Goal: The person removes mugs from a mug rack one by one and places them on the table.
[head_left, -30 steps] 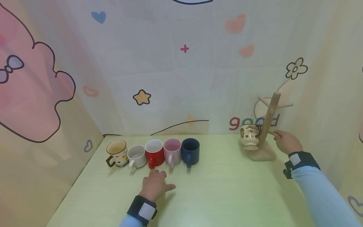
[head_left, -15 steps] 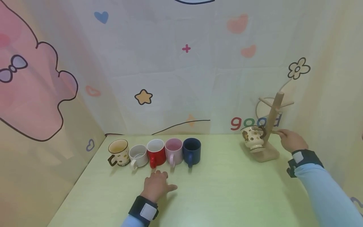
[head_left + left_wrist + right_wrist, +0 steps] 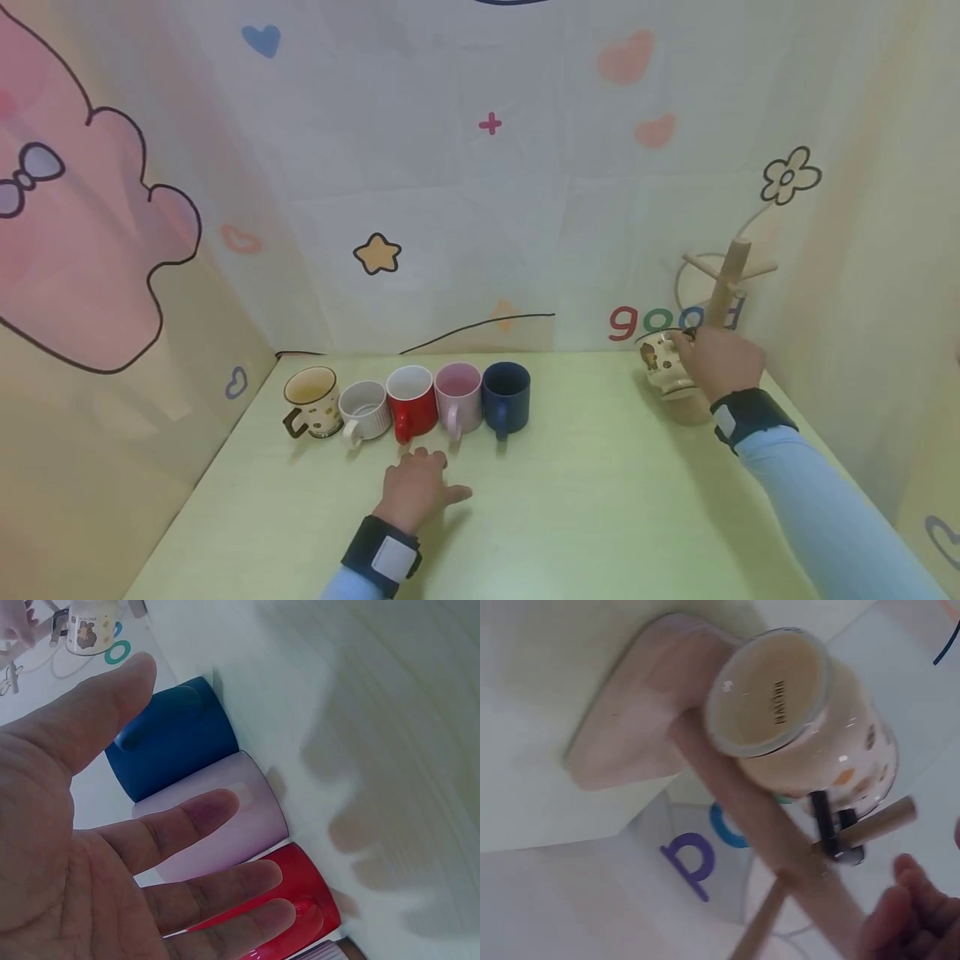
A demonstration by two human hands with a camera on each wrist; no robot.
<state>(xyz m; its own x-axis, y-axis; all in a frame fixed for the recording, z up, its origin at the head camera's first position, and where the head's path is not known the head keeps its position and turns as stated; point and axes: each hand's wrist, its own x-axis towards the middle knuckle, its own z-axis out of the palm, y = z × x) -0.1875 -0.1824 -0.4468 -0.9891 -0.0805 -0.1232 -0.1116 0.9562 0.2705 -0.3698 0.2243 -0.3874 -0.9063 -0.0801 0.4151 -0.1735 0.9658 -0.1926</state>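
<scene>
A cream patterned mug [image 3: 656, 354] hangs tilted on a wooden mug stand [image 3: 729, 279] at the far right. In the right wrist view, its dark handle [image 3: 829, 825] is looped around a peg [image 3: 885, 823]. Beside that mug is my right hand [image 3: 722, 358], with loosely bent fingers apart from the peg and handle in the wrist view. My left hand [image 3: 412, 492] is spread, holding nothing, in front of a red mug [image 3: 416, 410]. That mug stands in a row with a pink mug [image 3: 467, 408], a navy mug [image 3: 512, 400] and a ribbed white mug [image 3: 371, 412].
Another cream patterned mug [image 3: 321, 412] ends the row at the left. Pale green tabletop [image 3: 592, 500] lies between the row and the stand. A printed curtain [image 3: 450, 183] hangs behind the table. Bare pegs [image 3: 759, 272] stick out near the stand's top.
My right hand has let go of a lower peg on the stand's right and moved left, in front of the post by the mug. Earlier, the stand turned slightly. My left hand stays put.
</scene>
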